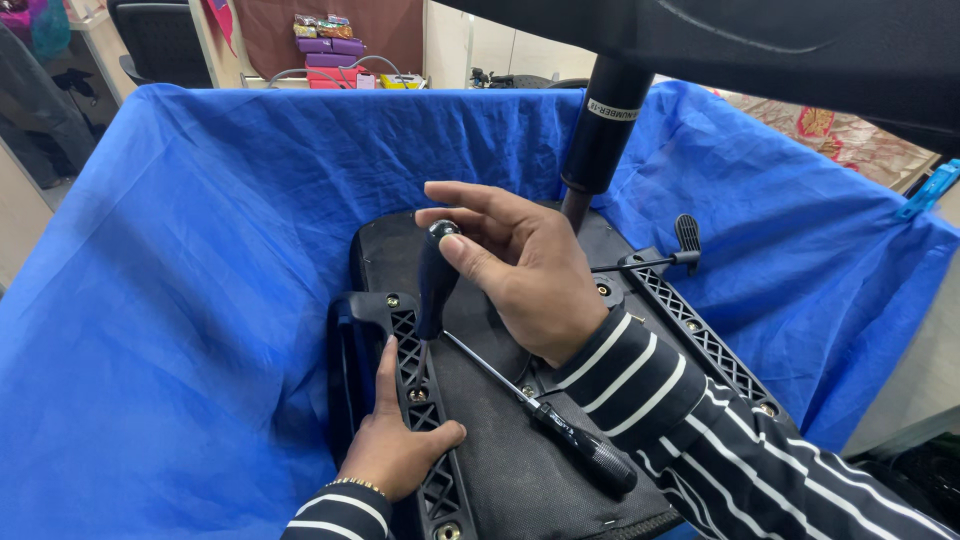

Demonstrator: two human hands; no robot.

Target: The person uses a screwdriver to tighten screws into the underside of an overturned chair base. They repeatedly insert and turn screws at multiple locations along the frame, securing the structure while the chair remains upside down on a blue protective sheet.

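Left hand (395, 445) flat, open, bracing armrest bracket (415, 390); right hand (525, 270) pinching upright screwdriver (436, 280) — could slip off screw if tilted, gouging seat underside (490, 450).

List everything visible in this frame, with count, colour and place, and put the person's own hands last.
Chair seat: one, black, upside down on the cloth, centre.
Armrest bracket: one, black lattice, along the seat's left edge.
Second bracket: one, black lattice, along the seat's right edge.
Gas cylinder: one, black, rising from the seat to the top edge.
Lever: one, black, right of the cylinder.
Upright screwdriver: one, black handle, on the left bracket.
Lying screwdriver: one, black handle, flat on the seat.
Cloth: one, blue, under and around everything.
Boxes: several, purple and pink, far background.
Left hand: rests on the left bracket.
Right hand: grips the upright screwdriver's handle top.
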